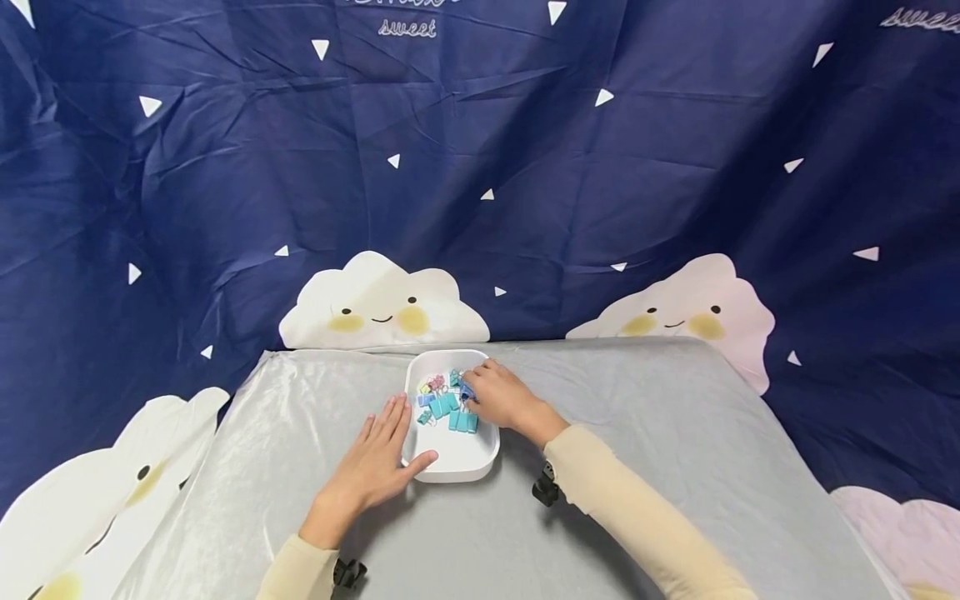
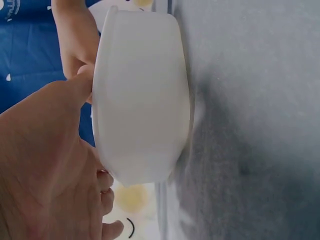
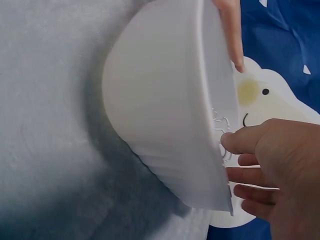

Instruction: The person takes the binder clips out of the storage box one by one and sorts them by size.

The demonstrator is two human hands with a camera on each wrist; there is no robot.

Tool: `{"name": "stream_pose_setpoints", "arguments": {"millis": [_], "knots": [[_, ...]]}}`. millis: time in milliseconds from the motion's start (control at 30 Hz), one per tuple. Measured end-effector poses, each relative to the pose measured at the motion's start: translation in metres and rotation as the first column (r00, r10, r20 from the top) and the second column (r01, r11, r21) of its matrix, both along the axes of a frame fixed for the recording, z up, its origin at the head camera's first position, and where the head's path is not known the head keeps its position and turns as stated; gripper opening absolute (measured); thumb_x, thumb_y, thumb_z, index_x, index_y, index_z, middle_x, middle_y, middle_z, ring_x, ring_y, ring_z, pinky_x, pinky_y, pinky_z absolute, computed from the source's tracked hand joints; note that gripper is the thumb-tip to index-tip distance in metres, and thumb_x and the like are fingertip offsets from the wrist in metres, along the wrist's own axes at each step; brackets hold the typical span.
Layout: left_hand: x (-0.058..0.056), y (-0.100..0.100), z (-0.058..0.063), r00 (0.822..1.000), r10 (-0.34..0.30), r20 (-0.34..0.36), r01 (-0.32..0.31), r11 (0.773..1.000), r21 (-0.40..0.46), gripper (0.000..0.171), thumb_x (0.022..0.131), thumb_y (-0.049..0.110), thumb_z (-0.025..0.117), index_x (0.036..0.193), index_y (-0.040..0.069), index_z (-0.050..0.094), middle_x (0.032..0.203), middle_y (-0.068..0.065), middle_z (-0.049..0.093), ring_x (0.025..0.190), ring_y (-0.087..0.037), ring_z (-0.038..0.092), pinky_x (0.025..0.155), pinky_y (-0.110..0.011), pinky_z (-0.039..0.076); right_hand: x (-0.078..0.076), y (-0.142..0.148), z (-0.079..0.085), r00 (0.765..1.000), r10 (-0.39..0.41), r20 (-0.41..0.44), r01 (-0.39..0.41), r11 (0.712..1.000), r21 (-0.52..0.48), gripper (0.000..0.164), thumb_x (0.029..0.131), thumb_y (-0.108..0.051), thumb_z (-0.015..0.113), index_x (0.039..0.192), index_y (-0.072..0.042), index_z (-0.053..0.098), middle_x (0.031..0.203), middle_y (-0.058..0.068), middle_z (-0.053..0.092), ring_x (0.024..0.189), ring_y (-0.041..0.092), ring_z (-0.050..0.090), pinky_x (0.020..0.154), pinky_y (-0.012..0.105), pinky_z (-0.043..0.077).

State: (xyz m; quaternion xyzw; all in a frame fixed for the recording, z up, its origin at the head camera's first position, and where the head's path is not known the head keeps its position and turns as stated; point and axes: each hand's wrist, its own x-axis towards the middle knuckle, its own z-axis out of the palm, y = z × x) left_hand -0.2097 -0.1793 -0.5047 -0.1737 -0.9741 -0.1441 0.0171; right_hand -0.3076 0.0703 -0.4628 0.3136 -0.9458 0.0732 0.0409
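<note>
A white tray (image 1: 459, 467) with rounded corners holds several binder clips. Large teal clips (image 1: 444, 406) lie mid-tray, with small pink (image 1: 436, 382) and light-blue (image 1: 426, 400) ones to their left. My left hand (image 1: 378, 458) rests along the tray's left rim, fingers extended and thumb over the near corner. Over the right rim reaches my right hand (image 1: 501, 395), its thumb and fingertips around a dark blue binder clip (image 1: 467, 391). Seen from the right wrist, wire handles (image 3: 220, 122) show beside the thumb, while the tray wall (image 3: 160, 85) hides the clip bodies.
A grey cloth (image 1: 637, 467) covers the table beneath the tray. Behind its far edge hangs a navy curtain (image 1: 450, 208) printed with white clouds and triangles. Dark wrist cameras (image 1: 546, 486) sit under both forearms.
</note>
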Motion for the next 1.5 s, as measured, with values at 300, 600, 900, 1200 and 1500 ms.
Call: {"name": "stream_pose_setpoints", "arguments": {"millis": [300, 600, 900, 1200, 1500], "knots": [[-0.001, 0.0, -0.003, 1.0, 0.015, 0.005, -0.015, 0.999, -0.033, 0.1, 0.103, 0.072, 0.046, 0.17, 0.002, 0.019, 0.18, -0.013, 0.012, 0.168, -0.033, 0.011, 0.136, -0.058, 0.017, 0.001, -0.011, -0.016, 0.998, -0.05, -0.043, 0.055, 0.99, 0.126, 0.049, 0.099, -0.04, 0.077, 0.137, -0.009, 0.069, 0.13, 0.005, 0.077, 0.12, 0.026, 0.061, 0.112, 0.044, 0.046], [-0.002, 0.0, -0.003, 1.0, 0.01, 0.002, -0.01, 1.0, -0.022, 0.1, 0.103, 0.071, 0.047, 0.169, 0.0, 0.02, 0.179, -0.014, 0.013, 0.167, -0.035, 0.013, 0.135, -0.058, 0.018, 0.003, -0.014, -0.03, 0.979, 0.031, -0.202, -0.008, 0.993, 0.114, 0.026, 0.094, -0.033, 0.083, 0.107, -0.018, 0.068, 0.102, -0.001, 0.079, 0.105, 0.026, 0.066, 0.107, 0.045, 0.048], [-0.002, 0.001, -0.002, 1.0, 0.007, -0.008, -0.007, 1.0, 0.007, 0.099, 0.104, 0.069, 0.049, 0.168, -0.002, 0.023, 0.179, -0.016, 0.017, 0.167, -0.037, 0.016, 0.134, -0.06, 0.021, 0.003, -0.012, -0.033, 0.971, 0.1, -0.216, -0.092, 0.995, 0.045, 0.016, 0.094, -0.022, 0.082, 0.097, -0.019, 0.066, 0.09, -0.004, 0.075, 0.087, 0.023, 0.067, 0.084, 0.039, 0.055], [-0.001, 0.0, -0.002, 1.0, -0.003, 0.014, 0.002, 1.0, 0.025, 0.099, 0.103, 0.068, 0.051, 0.168, -0.002, 0.023, 0.179, -0.016, 0.016, 0.167, -0.035, 0.017, 0.135, -0.058, 0.021, 0.004, -0.007, -0.032, 0.985, 0.152, -0.078, -0.161, 0.978, -0.129, 0.014, 0.094, -0.019, 0.083, 0.106, -0.016, 0.076, 0.107, 0.001, 0.065, 0.094, 0.018, 0.064, 0.083, 0.036, 0.059], [-0.002, 0.001, -0.001, 1.0, 0.001, 0.022, -0.002, 0.999, 0.032, 0.099, 0.104, 0.068, 0.05, 0.168, -0.002, 0.021, 0.179, -0.016, 0.015, 0.167, -0.035, 0.016, 0.135, -0.057, 0.02, -0.001, 0.0, -0.027, 0.986, 0.165, -0.029, -0.167, 0.954, -0.248, 0.017, 0.096, 0.001, 0.076, 0.108, -0.009, 0.08, 0.116, 0.006, 0.072, 0.111, 0.023, 0.069, 0.099, 0.038, 0.061]]}}
